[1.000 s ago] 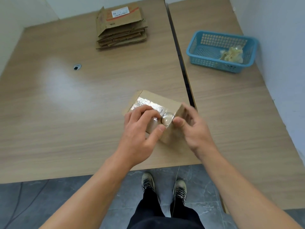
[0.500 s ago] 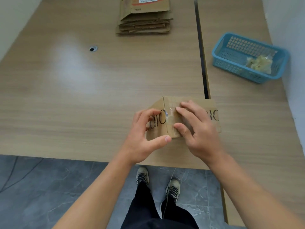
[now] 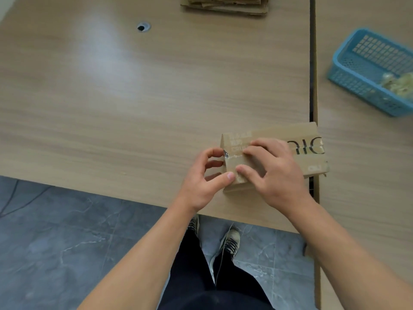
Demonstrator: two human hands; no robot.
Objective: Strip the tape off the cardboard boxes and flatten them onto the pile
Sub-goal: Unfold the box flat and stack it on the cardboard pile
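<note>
Cardboard box (image 3: 310,151) at table (image 3: 111,108) edge | left hand (image 3: 201,182) grips its end | right hand (image 3: 274,175) clutches its top

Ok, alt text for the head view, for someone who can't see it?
Two hands hold a cardboard box at the near edge of a table: the left hand grips its left end, the right hand grips it from above, fingertips at the tape. A flattened cardboard pile lies at the far edge, a blue basket to the right.
</note>
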